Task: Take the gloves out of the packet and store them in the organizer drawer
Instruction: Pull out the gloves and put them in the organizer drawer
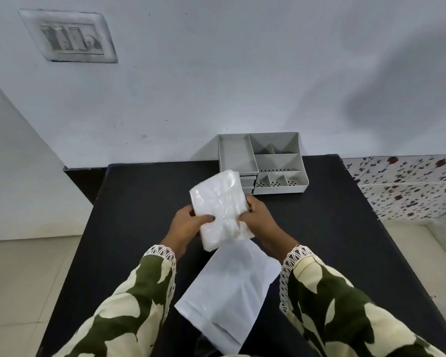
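A clear plastic packet of white gloves (220, 208) is held up above the black table (129, 202), tilted with its top toward the organizer. My left hand (187, 225) grips its left edge, thumb across the front. My right hand (259, 215) grips its right edge. A flat white paper packet (227, 292) lies on the table between my forearms, partly under the gloves packet. The grey organizer (263, 163) stands at the table's far edge, with open top compartments and small drawers (247, 182) at its lower left, partly hidden behind the gloves packet.
The table backs onto a pale wall with a switch plate (70, 37) high at the left. A flowered surface (407, 186) lies to the right of the table. Light floor tiles show on both sides.
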